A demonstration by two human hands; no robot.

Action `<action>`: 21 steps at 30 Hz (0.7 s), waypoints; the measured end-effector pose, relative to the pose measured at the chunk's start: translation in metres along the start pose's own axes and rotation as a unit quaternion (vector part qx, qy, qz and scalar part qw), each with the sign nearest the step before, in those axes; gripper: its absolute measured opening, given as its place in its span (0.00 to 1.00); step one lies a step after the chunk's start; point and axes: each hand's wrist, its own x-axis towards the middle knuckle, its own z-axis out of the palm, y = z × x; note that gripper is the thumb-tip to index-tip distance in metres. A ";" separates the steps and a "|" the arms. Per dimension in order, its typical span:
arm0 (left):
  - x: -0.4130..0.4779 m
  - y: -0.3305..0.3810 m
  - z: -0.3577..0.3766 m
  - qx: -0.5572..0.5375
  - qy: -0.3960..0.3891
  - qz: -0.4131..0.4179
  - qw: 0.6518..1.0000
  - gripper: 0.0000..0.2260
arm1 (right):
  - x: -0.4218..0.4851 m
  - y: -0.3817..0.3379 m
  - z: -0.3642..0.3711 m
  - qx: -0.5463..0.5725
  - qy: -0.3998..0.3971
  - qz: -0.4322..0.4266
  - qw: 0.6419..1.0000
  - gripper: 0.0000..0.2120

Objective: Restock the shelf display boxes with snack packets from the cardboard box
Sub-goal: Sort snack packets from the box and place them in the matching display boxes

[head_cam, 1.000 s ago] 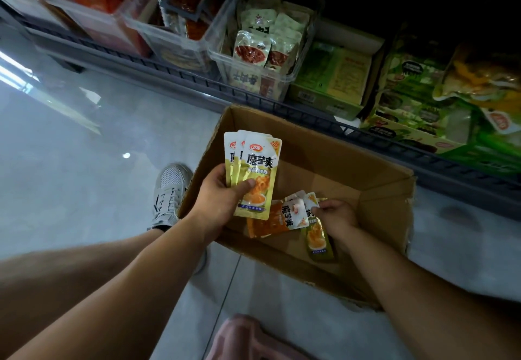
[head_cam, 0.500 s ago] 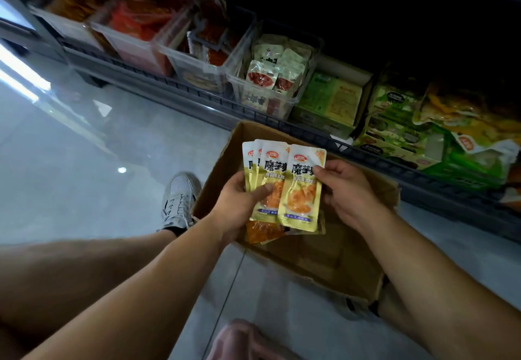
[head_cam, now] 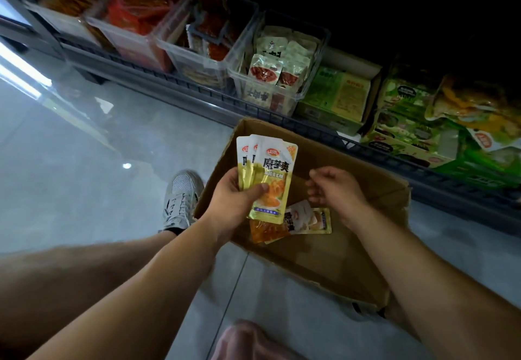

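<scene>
Head view, looking down, and the left hand (head_cam: 228, 204) has a fan of yellow packets (head_cam: 270, 179) held upright over the cardboard box (head_cam: 352, 261). The thumb is clamped across the front one and the fingers wrap behind. The packets' long axis runs near to far, with the red logo ends pointing far toward the shelf and the bottom seams near the wrist. They are flat, glossy foil pouches with rounded corners, overlapped so the back ones peek out on the left.

The right hand (head_cam: 335, 190) hovers just right of the fan, apart from it. Its fingers are loosely curled and it holds nothing.

Down in the box lie the loose packets (head_cam: 307, 220): a pale one lies slanted with its long axis running left to right, and an orange translucent one sits partly under the held fan. The box is matte brown corrugated card with its flaps open and a ragged, torn near-right edge.

On the far side a dark perforated shelf rail (head_cam: 197, 88) runs across. Behind it a clear plastic bin (head_cam: 282, 77) holds white pouches standing on end, with more clear bins of red and orange packs to its left. To the right sits a green display box (head_cam: 338, 97) of printed card, then glossy green and yellow bags.

At left a grey mesh sneaker (head_cam: 181, 199) rests on the shiny grey floor (head_cam: 84, 162), touching the box's left wall.
</scene>
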 end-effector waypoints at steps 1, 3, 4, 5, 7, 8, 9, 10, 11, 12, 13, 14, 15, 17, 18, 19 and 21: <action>0.002 0.000 -0.002 0.004 0.011 0.000 1.000 0.15 | 0.010 0.015 -0.006 -0.063 0.007 0.011 0.998 0.04; 0.005 -0.003 -0.005 0.009 0.029 -0.005 1.000 0.15 | 0.025 0.048 -0.015 -0.154 0.014 0.043 0.987 0.07; 0.006 -0.005 -0.005 0.009 0.034 -0.010 0.999 0.15 | 0.031 0.063 -0.017 -0.173 0.012 0.059 0.983 0.08; 0.007 -0.007 -0.005 0.009 0.036 -0.014 0.999 0.15 | 0.037 0.077 -0.017 -0.183 0.009 0.072 0.981 0.10; 0.009 -0.009 -0.006 0.011 0.037 -0.019 0.999 0.16 | 0.045 0.097 -0.013 -0.191 0.004 0.082 0.978 0.14; 0.010 -0.009 -0.006 0.012 0.037 -0.020 0.999 0.16 | 0.048 0.104 -0.009 -0.198 0.004 0.084 0.977 0.17; 0.011 -0.009 -0.006 0.011 0.039 -0.022 0.999 0.16 | 0.051 0.107 -0.005 -0.197 0.007 0.084 0.977 0.18; 0.012 -0.009 -0.006 0.009 0.040 -0.025 0.999 0.16 | 0.053 0.109 0.000 -0.190 0.013 0.080 0.978 0.19; 0.012 -0.009 -0.006 0.008 0.043 -0.026 0.999 0.16 | 0.056 0.111 0.004 -0.176 0.020 0.076 0.981 0.19; 0.013 -0.010 -0.006 0.009 0.044 -0.027 0.999 0.16 | 0.058 0.111 0.007 -0.161 0.024 0.079 0.984 0.19; 0.013 -0.010 -0.006 0.011 0.045 -0.027 0.999 0.16 | 0.060 0.112 0.010 -0.148 0.025 0.086 0.985 0.18; 0.014 -0.011 -0.006 0.013 0.046 -0.028 0.998 0.16 | 0.061 0.112 0.012 -0.143 0.021 0.094 0.985 0.17; 0.014 -0.011 -0.006 0.014 0.047 -0.028 0.998 0.16 | 0.061 0.113 0.013 -0.144 0.014 0.099 0.985 0.16; 0.015 -0.012 -0.006 0.016 0.046 -0.027 0.998 0.16 | 0.063 0.116 0.013 -0.140 0.001 0.105 0.985 0.12; 0.015 -0.012 -0.006 0.017 0.045 -0.026 0.998 0.16 | 0.063 0.117 0.011 -0.130 -0.001 0.106 0.986 0.11; 0.016 -0.012 -0.006 0.017 0.044 -0.026 0.999 0.16 | 0.063 0.116 0.009 -0.117 0.001 0.105 0.988 0.09; 0.016 -0.013 -0.007 0.016 0.043 -0.023 0.999 0.16 | 0.061 0.113 0.003 -0.106 0.021 0.095 0.990 0.06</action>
